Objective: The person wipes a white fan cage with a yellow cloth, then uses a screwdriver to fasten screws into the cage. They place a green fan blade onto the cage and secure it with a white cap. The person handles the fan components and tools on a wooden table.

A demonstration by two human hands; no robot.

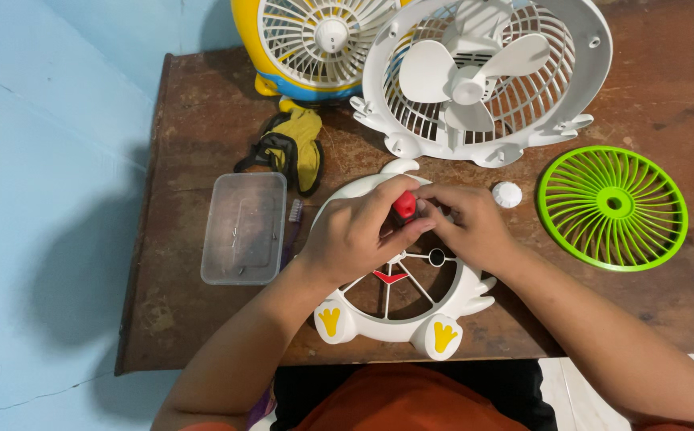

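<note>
Left hand [355,231] clenched on red-handled screwdriver [404,205], upright over white fan housing [399,307] beneath both hands. Right hand [466,223] pinches near tip. Risk: tip slips, jabs fingers; small white cap [507,194] just beyond right hand could roll off desk [203,104].

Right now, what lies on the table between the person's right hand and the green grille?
In the head view, a small round white cap lies between the right hand and the green grille.

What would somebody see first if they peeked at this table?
Both hands, left and right, meet mid-table on a white penguin-shaped fan frame, pinching a red-handled tool. Behind them stands a white fan with bare blades, and a bright green grille lies flat on the right.
</note>
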